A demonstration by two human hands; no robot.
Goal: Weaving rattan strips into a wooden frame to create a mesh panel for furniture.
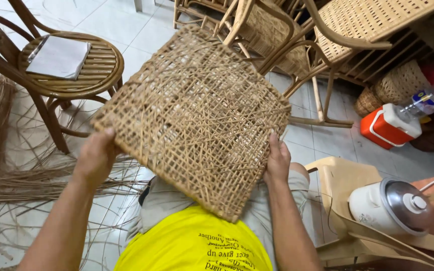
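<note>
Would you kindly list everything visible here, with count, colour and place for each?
woven cane panel: one, tan, held up at centre
round rattan stool: one, brown, upper left
paper pad: one, white, on the stool
loose cane strands: a heap, light brown, floor at left
rattan chairs: several, pale tan, top right
cooler box: one, orange with white lid, right
plastic bottle: one, clear, above the cooler
small cooker: one, white with metal lid, lower right
plastic chair: one, cream, under the cooker
yellow shirt: one, bottom centre
left hand: grips panel's left edge
right hand: grips panel's right edge
</note>
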